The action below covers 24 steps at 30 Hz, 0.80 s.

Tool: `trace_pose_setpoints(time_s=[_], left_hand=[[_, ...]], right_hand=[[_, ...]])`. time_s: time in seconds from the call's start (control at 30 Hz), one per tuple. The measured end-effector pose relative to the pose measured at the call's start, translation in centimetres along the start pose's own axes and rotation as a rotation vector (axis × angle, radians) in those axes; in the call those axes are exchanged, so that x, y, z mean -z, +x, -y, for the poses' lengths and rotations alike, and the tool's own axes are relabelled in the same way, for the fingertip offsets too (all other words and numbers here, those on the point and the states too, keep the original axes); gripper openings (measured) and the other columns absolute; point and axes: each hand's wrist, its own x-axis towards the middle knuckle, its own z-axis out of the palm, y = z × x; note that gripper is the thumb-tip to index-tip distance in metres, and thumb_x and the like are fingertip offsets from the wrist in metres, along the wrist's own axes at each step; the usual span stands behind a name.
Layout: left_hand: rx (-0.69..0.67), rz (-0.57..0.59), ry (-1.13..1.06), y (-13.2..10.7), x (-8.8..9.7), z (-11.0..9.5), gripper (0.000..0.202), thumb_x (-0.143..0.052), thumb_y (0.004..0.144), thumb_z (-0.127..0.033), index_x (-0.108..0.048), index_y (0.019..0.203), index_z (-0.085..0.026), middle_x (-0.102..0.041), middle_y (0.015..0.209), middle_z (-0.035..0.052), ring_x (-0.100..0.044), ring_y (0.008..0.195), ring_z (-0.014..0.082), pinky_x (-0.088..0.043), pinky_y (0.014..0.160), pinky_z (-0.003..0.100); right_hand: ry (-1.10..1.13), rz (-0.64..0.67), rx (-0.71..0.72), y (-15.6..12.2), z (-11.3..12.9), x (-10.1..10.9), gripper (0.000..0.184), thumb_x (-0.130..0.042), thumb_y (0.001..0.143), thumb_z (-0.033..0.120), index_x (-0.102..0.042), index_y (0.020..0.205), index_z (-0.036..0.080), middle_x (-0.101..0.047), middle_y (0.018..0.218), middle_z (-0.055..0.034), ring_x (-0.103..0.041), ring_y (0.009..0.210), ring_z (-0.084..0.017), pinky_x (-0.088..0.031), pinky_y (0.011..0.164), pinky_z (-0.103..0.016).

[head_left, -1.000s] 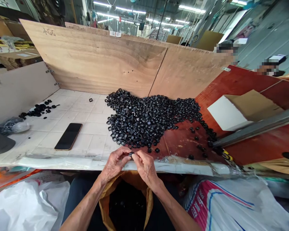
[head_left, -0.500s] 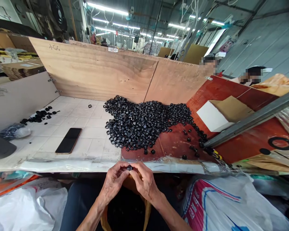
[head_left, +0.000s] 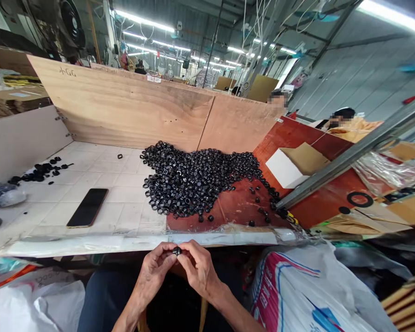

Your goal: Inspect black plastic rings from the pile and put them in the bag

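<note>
While I'm working, fingers (head_left: 168, 252): clenching one ring (head_left: 176, 251)
Left: big pile (head_left: 197, 182) waiting
Done, maybe: small batch (head_left: 39, 171) sitting aside

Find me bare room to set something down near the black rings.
Bare tile lies between the phone and the ring pile. Red board is open below the pile, between scattered rings. It's crowded across the pile and at the small left heap.

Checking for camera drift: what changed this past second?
The left hand and right hand drew back past the table edge, still pinching a small black ring between them. The head view turned rightward. The pile of black rings and the phone stayed put.
</note>
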Motion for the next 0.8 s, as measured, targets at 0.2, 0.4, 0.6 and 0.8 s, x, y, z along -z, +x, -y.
trace_pose_setpoints(time_s=[0.2,0.4,0.6,0.8], left_hand=[[-0.096,-0.070,0.139,-0.4,-0.1,0.5,0.028,-0.077,0.087,-0.038,-0.074,0.109,-0.020,-0.076,0.100,0.0074,-0.073,0.089,0.0213,-0.060,0.081,0.029],[-0.054,0.006,0.129,-0.5,-0.8,0.7,0.027,-0.069,0.094,-0.040,-0.071,0.112,-0.020,-0.077,0.099,0.0086,-0.075,0.090,0.0241,-0.061,0.085,0.036],[-0.324,0.139,0.633,-1.5,0.1,-0.7,0.023,-0.062,0.096,-0.025,-0.072,0.117,-0.028,-0.075,0.114,0.0084,-0.071,0.107,0.0255,-0.056,0.096,0.036],[-0.219,0.082,0.878,3.2,0.8,-4.0,0.015,-0.069,0.092,-0.036,-0.070,0.101,-0.023,-0.067,0.077,-0.0001,-0.065,0.066,0.0178,-0.052,0.063,0.027]], right_hand=[[0.188,0.010,-0.333,-0.4,0.2,-0.6,0.016,-0.056,0.094,0.031,-0.061,0.084,0.021,-0.058,0.061,0.0038,-0.055,0.049,-0.012,-0.043,0.050,-0.022],[0.184,-0.039,-0.178,-1.0,-0.2,-0.7,0.018,-0.058,0.093,0.035,-0.067,0.089,0.020,-0.067,0.077,-0.0024,-0.063,0.064,-0.016,-0.050,0.062,-0.025],[0.507,0.106,-0.647,-1.9,-1.3,-1.2,0.029,-0.056,0.091,0.042,-0.057,0.072,0.020,-0.056,0.053,0.0026,-0.048,0.042,-0.012,-0.040,0.047,-0.024],[-0.275,-0.277,-0.117,1.6,-5.0,3.3,0.015,-0.057,0.093,0.033,-0.064,0.089,0.020,-0.064,0.084,-0.0057,-0.063,0.075,-0.021,-0.052,0.073,-0.032]])
